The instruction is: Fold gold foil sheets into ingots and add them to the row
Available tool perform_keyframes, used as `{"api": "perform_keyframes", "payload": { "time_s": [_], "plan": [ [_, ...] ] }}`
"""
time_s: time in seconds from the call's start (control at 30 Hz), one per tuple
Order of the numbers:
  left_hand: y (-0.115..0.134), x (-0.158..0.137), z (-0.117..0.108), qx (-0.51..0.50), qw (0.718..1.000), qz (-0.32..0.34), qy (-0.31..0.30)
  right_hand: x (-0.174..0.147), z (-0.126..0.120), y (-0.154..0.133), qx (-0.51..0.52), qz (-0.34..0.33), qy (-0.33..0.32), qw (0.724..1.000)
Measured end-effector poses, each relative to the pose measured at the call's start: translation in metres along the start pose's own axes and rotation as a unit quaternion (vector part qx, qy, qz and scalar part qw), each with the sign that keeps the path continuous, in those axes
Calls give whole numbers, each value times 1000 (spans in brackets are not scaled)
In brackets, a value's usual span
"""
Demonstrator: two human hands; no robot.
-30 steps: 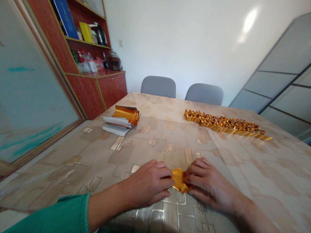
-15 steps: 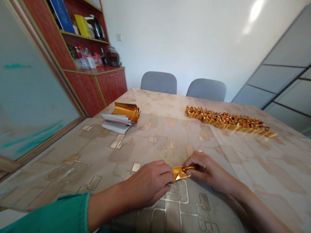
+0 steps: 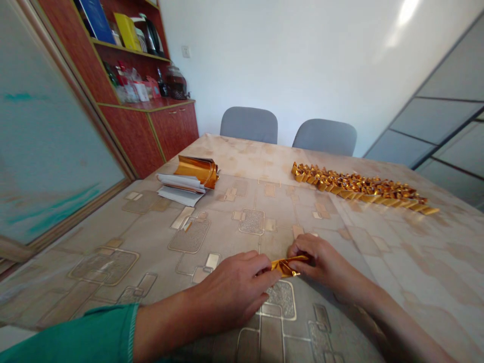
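Note:
A piece of shiny gold foil paper (image 3: 284, 267), folded into a narrow shape, is held just above the patterned tablecloth between both hands. My left hand (image 3: 242, 282) is closed on its left end, thumb and fingers pinching it. On the right end, my right hand (image 3: 317, 259) grips it with thumb and curled fingers. Parts of the foil under the fingers are hidden. Farther off at the right lie rows of folded gold foil pieces (image 3: 359, 186), packed closely together. A curled stack of gold foil sheets (image 3: 196, 171) rests at the back left, with white-backed sheets (image 3: 181, 186) beside it.
The table (image 3: 242, 146) has a patterned cloth. Two grey chairs (image 3: 248, 125) stand at its far side, before a white wall. A red-brown cabinet (image 3: 172, 128) with bottles and a kettle (image 3: 151, 38) is at the left. A small scrap (image 3: 188, 225) lies on the cloth.
My left fingers have shifted slightly right along the foil, thumb now over its edge. The foil looks flatter and more opened along its length. The view has tilted slightly.

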State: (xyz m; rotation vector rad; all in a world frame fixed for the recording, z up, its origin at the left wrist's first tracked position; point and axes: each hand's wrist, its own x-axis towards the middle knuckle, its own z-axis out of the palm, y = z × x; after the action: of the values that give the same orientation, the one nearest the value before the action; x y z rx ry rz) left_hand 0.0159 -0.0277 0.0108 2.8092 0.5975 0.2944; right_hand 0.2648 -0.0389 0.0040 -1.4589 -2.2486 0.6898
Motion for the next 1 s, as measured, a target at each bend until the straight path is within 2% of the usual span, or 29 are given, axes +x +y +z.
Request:
{"api": "perform_keyframes", "payload": {
  "time_s": [0.4,1.0],
  "plan": [
    [4,-3,1,7,1000,5,-2,-1,4,0,12,29,11,999],
    [8,-2,6,53,998,16,-9,3,9,-5,-78,18,20,997]
  ]
}}
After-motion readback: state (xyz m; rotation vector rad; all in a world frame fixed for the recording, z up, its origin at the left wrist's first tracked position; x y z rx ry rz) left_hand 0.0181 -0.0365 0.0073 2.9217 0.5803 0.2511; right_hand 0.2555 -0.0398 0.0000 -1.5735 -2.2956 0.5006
